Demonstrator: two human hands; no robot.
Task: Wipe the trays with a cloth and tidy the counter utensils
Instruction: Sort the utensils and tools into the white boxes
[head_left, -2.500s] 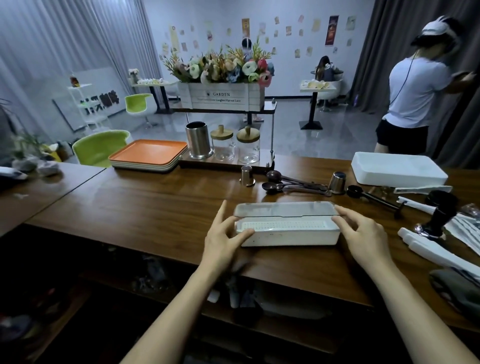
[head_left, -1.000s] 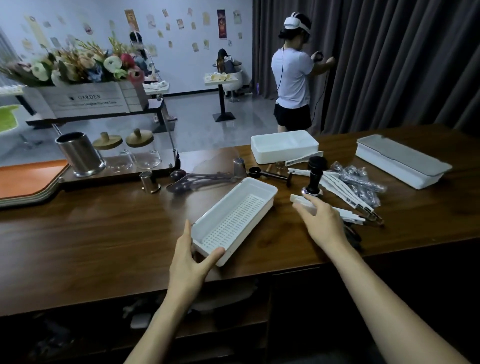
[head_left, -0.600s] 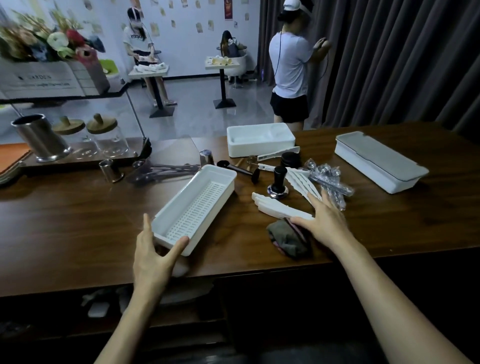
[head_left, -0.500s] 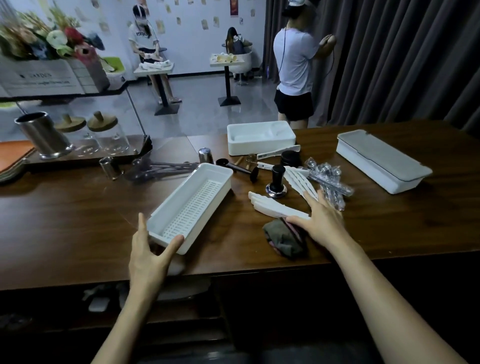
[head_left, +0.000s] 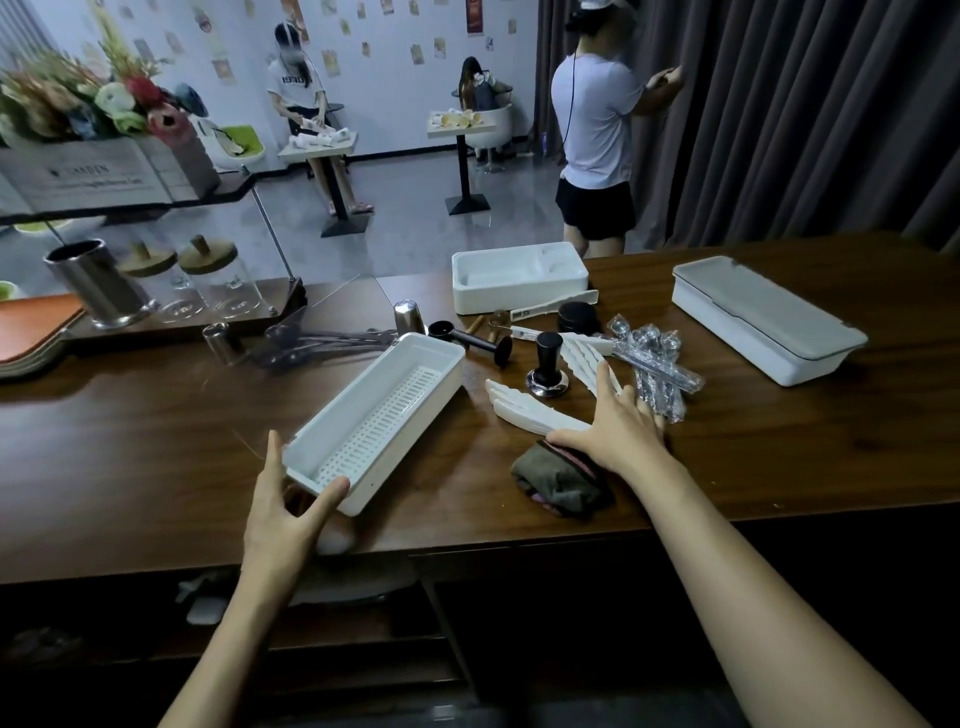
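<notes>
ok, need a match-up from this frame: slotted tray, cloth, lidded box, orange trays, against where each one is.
1 slotted tray
2 cloth
3 lidded box
4 orange trays

A far left of the counter
B far right of the counter
C near end gripped by left hand
D crumpled by right hand, near the front edge

Pairs: 1-C, 2-D, 3-B, 4-A

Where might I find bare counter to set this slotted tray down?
Bare counter lies left of the slotted tray, near the orange trays, and right of the cloth, before the lidded box. Behind the cloth it is crowded.
</notes>
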